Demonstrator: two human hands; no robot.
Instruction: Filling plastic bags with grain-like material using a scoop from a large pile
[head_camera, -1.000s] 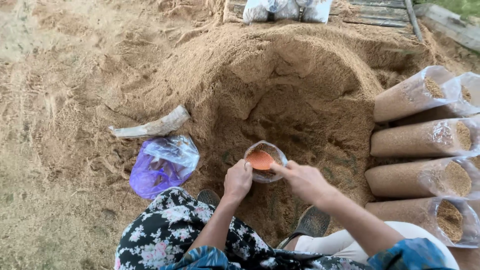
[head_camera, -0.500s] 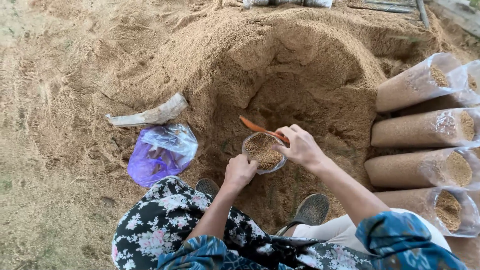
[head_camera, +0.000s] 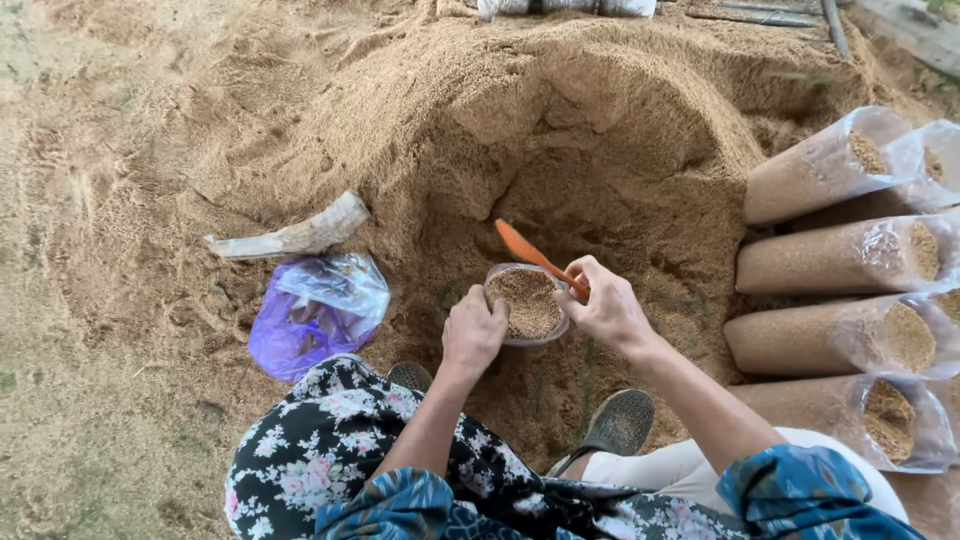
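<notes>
- Left hand (head_camera: 473, 333) is curled round the near-left side of the bag (head_camera: 527, 303), fingers wrapped on its rim, knuckles up, forearm running straight back toward the floral lap.
- The bag sits upright in the hollow at the near foot of the sawdust heap (head_camera: 560, 120), mouth open, filled with sawdust nearly to the top.
- Right hand (head_camera: 606, 307) is closed in a pinch on the orange scoop (head_camera: 540, 259), thumb and fingers clamped at its near end, wrist bent left, forearm slanting in from the near right.
- The scoop angles up and far-left, its blade raised over the bag's far rim.
- Left of the hands lies a crumpled purple bag (head_camera: 315, 312); beyond it, a pale rolled sack (head_camera: 295, 235).
- Right side: filled bags (head_camera: 830, 255) stacked on their sides, open ends facing right.
- Two shoes (head_camera: 620, 420) planted just near the bag.
</notes>
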